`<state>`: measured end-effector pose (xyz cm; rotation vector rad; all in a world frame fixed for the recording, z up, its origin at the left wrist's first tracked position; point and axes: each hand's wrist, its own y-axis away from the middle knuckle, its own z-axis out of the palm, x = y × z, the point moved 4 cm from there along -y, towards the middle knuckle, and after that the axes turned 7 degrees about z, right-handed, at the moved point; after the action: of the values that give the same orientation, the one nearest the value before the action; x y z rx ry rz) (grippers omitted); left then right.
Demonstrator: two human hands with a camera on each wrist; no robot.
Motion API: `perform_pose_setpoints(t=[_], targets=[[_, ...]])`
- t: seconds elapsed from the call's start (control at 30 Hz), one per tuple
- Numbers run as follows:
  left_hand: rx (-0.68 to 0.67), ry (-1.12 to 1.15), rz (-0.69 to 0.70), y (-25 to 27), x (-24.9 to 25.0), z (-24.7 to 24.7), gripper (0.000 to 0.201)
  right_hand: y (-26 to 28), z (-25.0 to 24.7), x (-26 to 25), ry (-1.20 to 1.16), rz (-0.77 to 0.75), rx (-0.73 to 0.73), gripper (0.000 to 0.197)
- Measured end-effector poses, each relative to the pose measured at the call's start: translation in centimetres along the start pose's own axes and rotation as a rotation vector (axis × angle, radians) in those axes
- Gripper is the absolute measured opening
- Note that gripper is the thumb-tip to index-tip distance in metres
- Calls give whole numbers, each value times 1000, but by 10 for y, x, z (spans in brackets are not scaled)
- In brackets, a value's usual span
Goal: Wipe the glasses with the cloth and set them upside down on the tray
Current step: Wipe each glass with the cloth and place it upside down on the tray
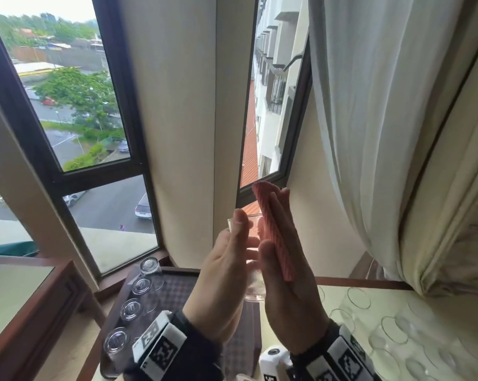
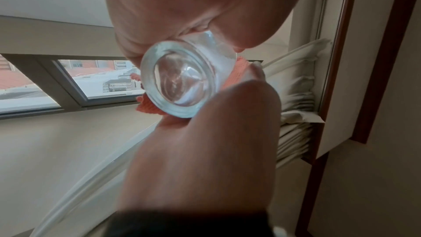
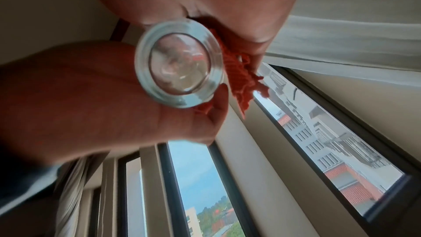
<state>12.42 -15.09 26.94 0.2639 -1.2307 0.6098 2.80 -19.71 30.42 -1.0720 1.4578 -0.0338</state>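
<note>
Head view: over the dark patterned tray (image 1: 177, 295), four upturned glasses (image 1: 142, 285) along its left edge, the left hand (image 1: 227, 273), grip clamped, steadies a clear glass tumbler (image 1: 255, 291). Left wrist: its thick base faces the camera. Right wrist: the right hand (image 3: 79, 96), grip flat, presses a pink ribbed cloth (image 3: 239, 71) against it to wipe.

Window (image 1: 75, 111), white curtain (image 1: 383, 119), wooden table (image 1: 54, 312)

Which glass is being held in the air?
The glass between the left hand and right hand, pink cloth pressed against it; the four glasses on the tray stand upside down, untouched.
</note>
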Motion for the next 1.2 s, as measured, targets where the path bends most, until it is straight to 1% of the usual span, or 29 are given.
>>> perform_pose_setpoints(t=[0.1,0.17,0.23,0.3,0.37,0.43,0.47,0.57,0.6,0.67,0.73,0.8,0.83,0.87,0.93,1.0,1.03,1.07,1.17,1.2], targets=[[13,-20,10,-10,8,-8,84,17,11,4,32,-17,-44,54],[30,-16,15,-15,14,-15,81,29,15,10,24,-14,-62,57],[59,-3,23,-17,17,-19,75,34,15,15,-14,10,-50,57],[45,-17,38,-12,18,-14,72,31,14,20,-63,65,-31,60],[1,-52,41,-5,16,-7,70,22,10,22,-150,192,-10,70],[-24,-71,47,0,14,0,68,13,5,22,-176,253,4,74],[-17,-77,46,0,13,1,71,9,3,20,-164,236,8,71],[8,-108,47,-9,14,2,83,10,6,9,-90,69,-21,58],[24,-116,59,-13,18,-1,83,13,9,7,-72,38,-40,56],[73,-112,82,-21,26,-7,73,23,14,9,-59,16,-63,56],[60,-113,93,-23,34,-8,63,32,14,18,-68,26,-54,60],[21,-116,96,-20,35,-4,66,32,12,25,-114,101,-41,65],[8,-107,99,-16,35,0,71,28,10,27,-180,180,-31,65],[-11,-96,102,-13,31,3,76,24,7,28,-242,250,-12,62],[-41,-85,107,-7,24,11,79,14,-2,26,-250,309,13,58],[-18,-86,106,-8,17,16,78,8,-10,24,-260,372,-24,65],[19,-93,105,-10,15,17,80,4,-10,19,-285,432,-47,72],[63,-100,109,-14,14,15,81,3,-10,17,-273,446,-54,74],[109,-94,93,-25,22,10,92,13,-6,14,-123,215,13,53],[136,-78,84,-27,28,7,94,19,-5,15,-138,227,15,50]])
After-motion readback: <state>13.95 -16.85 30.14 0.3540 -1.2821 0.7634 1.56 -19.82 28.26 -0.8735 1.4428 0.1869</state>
